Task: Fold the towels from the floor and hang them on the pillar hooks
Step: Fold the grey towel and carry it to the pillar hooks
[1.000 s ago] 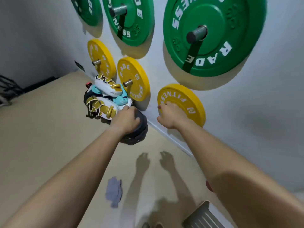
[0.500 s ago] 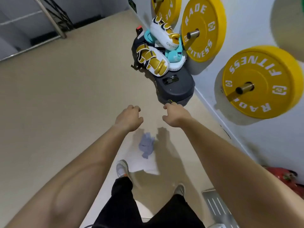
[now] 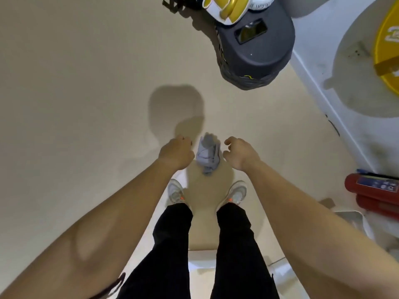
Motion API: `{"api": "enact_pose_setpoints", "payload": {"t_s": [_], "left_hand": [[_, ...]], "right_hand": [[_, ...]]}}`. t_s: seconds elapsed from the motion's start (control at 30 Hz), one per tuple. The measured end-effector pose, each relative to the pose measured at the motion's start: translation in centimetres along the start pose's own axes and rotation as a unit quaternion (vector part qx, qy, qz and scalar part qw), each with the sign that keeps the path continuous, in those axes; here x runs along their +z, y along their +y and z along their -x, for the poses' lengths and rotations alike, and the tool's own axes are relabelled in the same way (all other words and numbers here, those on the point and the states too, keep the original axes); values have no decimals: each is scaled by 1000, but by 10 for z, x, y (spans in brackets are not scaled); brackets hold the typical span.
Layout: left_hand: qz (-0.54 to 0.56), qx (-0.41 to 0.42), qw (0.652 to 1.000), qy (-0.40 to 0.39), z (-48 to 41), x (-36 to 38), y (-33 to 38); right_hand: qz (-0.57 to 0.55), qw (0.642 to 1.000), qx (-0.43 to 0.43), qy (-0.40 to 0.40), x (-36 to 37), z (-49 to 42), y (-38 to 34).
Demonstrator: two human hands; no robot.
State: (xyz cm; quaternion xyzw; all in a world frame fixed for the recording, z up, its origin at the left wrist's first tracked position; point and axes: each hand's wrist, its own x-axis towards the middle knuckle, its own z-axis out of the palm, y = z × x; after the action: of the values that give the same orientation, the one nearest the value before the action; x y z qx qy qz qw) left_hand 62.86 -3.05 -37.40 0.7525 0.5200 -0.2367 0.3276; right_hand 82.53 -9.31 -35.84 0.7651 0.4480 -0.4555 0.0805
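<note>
A small crumpled grey-blue towel (image 3: 207,155) lies on the beige floor just ahead of my shoes. My left hand (image 3: 176,153) hangs to the left of it and my right hand (image 3: 239,153) to the right, both above the floor with fingers loosely curled and holding nothing. Neither hand touches the towel. No pillar hooks are in view.
A dark grey step stool (image 3: 257,50) stands against the white wall (image 3: 345,104) ahead, with white and gold gear (image 3: 226,7) on top. A yellow weight plate (image 3: 388,50) hangs at the right edge. Red fire extinguishers (image 3: 375,190) lie at the right. My legs and shoes (image 3: 176,194) are below.
My view has tipped down from the wall plates to the floor. Both hands have dropped away from the wall and now flank the towel.
</note>
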Motion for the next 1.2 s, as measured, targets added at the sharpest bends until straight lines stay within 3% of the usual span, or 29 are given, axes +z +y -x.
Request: {"api": "enact_pose_setpoints", "payload": {"t_s": [0.33, 0.53, 0.73, 0.93, 1.2], "left_hand": [[62, -24, 993, -98, -166, 223, -27], [123, -39, 989, -74, -271, 334, -29], [192, -21, 981, -13, -354, 413, -20], [191, 4, 981, 29, -361, 432, -27], [156, -35, 982, -99, -254, 301, -20]], "right_hand": [[-38, 994, 61, -87, 162, -198, 120], [-65, 995, 43, -65, 245, -310, 168], [-160, 984, 78, -2, 300, -404, 193], [-212, 976, 50, 12, 319, -416, 204], [-267, 964, 14, -6, 226, -300, 151]]}}
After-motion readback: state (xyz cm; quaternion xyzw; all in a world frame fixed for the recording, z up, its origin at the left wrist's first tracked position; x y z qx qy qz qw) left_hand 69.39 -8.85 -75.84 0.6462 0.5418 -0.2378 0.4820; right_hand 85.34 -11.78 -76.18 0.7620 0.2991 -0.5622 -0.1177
